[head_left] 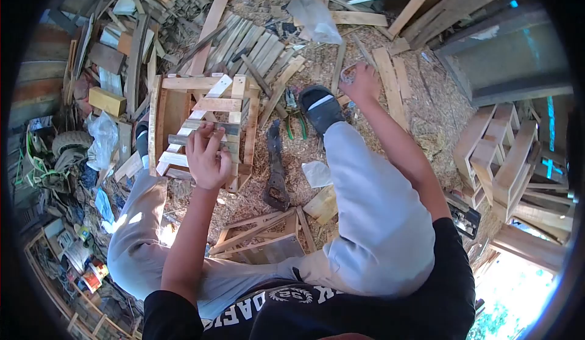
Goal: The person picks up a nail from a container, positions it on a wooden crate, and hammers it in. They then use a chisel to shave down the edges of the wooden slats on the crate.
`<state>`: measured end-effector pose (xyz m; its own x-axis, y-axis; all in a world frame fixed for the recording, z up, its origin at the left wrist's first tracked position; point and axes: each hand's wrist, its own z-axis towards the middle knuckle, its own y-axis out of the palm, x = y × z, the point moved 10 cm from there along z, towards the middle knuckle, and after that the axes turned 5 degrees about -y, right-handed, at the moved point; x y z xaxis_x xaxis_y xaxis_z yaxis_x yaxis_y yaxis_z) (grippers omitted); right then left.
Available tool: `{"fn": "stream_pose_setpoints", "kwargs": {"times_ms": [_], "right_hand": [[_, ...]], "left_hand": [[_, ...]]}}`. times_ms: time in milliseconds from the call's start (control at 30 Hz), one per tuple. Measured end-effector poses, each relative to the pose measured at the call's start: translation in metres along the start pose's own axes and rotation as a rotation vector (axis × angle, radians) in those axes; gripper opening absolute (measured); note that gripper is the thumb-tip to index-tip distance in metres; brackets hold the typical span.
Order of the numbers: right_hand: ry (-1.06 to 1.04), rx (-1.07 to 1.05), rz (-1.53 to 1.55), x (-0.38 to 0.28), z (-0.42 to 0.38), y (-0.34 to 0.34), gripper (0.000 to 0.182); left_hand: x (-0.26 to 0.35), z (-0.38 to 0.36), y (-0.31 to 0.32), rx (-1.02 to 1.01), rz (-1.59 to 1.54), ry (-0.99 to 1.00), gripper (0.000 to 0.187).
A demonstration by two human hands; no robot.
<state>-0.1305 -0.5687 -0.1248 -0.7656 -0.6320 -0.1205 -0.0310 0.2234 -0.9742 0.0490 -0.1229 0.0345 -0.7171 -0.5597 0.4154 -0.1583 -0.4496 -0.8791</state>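
Note:
A wooden crate frame (156,120) made of pale strips stands on the ground between my legs, slats lying across its top. My left hand (209,159) rests on it, fingers bent over a grey wooden slat (178,139). My right hand (362,84) is stretched out past my right foot, beside a small clear container (348,74). Its fingers are curled at that container's rim, and what they pinch is too small to make out. Pliers with green handles (303,127) lie by my sandal (321,109). A dark, worn strip (276,166) lies near the crate.
Stacked wood strips (253,44) lie ahead on sawdust. A clear plastic bag (314,18) sits beyond them. Finished-looking wooden crates (496,151) stand on the right. Another wooden frame (268,248) lies close to my body. Scrap and clutter line the left side.

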Motion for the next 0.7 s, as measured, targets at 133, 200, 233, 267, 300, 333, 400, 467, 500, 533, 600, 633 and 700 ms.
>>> {"fn": "stream_pose_setpoints", "kwargs": {"times_ms": [133, 200, 233, 267, 300, 333, 400, 467, 500, 533, 600, 633, 700], "right_hand": [[-0.286, 0.149, 0.117, -0.057, 0.008, -0.044, 0.067], [-0.500, 0.126, 0.186, -0.099, 0.006, -0.070, 0.065], [-0.696, 0.094, 0.160, -0.129, -0.002, -0.077, 0.070], [-0.892, 0.060, 0.133, -0.156, -0.013, -0.077, 0.076], [-0.896, 0.055, 0.128, -0.165, -0.010, -0.074, 0.076], [-0.963, 0.001, 0.134, -0.178, -0.009, -0.066, 0.068], [-1.042, -0.056, 0.135, -0.199, -0.004, -0.051, 0.061], [-1.014, -0.152, 0.130, -0.213, 0.008, -0.027, 0.062], [-1.026, -0.157, 0.131, -0.213, 0.013, -0.010, 0.062], [-1.062, -0.073, 0.180, -0.212, 0.013, -0.001, 0.063], [-1.086, -0.001, 0.236, -0.203, 0.008, 0.007, 0.065], [-1.007, 0.027, 0.314, -0.194, 0.009, 0.001, 0.061], [-0.921, 0.061, 0.385, -0.179, 0.014, -0.004, 0.057]], "left_hand": [[-0.003, 0.001, 0.000, -0.009, -0.004, -0.009, 0.050], [-0.004, 0.001, 0.001, -0.013, -0.013, -0.023, 0.050], [-0.004, 0.000, 0.001, -0.021, -0.016, -0.020, 0.049], [-0.004, 0.000, 0.002, -0.029, -0.019, -0.017, 0.049], [-0.005, -0.001, 0.002, -0.028, -0.024, -0.024, 0.049], [-0.006, 0.000, 0.002, -0.027, -0.018, -0.022, 0.049], [-0.006, 0.000, 0.001, -0.016, -0.012, -0.032, 0.048], [-0.004, 0.002, 0.000, -0.017, -0.015, -0.025, 0.048], [-0.006, 0.002, 0.000, -0.015, -0.010, -0.036, 0.048], [-0.006, 0.002, 0.000, -0.017, -0.010, -0.036, 0.048], [-0.006, 0.000, 0.002, -0.035, -0.013, -0.038, 0.048], [-0.006, 0.000, 0.002, -0.034, -0.013, -0.038, 0.049], [-0.006, 0.002, 0.002, -0.032, -0.018, -0.029, 0.049]]}}
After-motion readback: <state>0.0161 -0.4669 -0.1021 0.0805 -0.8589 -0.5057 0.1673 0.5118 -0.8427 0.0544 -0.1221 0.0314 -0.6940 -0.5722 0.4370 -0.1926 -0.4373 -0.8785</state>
